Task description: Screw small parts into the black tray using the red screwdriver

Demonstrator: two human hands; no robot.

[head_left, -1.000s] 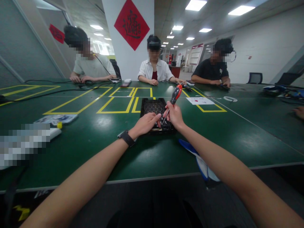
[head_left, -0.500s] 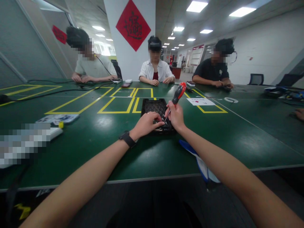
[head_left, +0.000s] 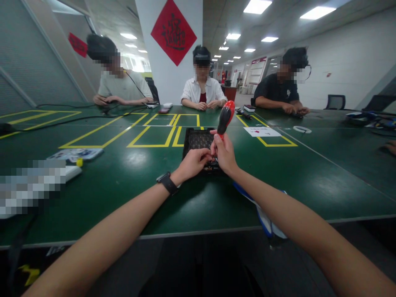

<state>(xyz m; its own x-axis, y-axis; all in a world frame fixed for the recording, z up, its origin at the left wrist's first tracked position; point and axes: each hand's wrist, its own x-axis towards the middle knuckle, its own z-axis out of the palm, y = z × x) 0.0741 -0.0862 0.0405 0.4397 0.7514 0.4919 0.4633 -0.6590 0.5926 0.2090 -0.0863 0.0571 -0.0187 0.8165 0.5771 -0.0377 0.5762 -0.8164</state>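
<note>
A flat black device (head_left: 199, 142) with an open, perforated top lies on the green table (head_left: 130, 181) in front of me. My right hand (head_left: 223, 153) is closed round a screwdriver with a red and black handle (head_left: 225, 116), held nearly upright over the device's near edge; its tip is hidden behind my fingers. My left hand (head_left: 192, 163) rests on that near edge with fingers pinched beside the screwdriver's shaft; what they pinch is too small to make out. A black watch (head_left: 167, 182) sits on my left wrist.
Three people sit at the far side with small items before them. Yellow tape boxes (head_left: 154, 132) mark the table. A white paper (head_left: 260, 131) lies right of the device, a blue-white object (head_left: 266, 218) under my right arm, a card (head_left: 74, 154) at left.
The screwdriver handle has swung from leaning right to nearly upright and moved slightly left. Both hands have drawn closer together at the device's near edge.
</note>
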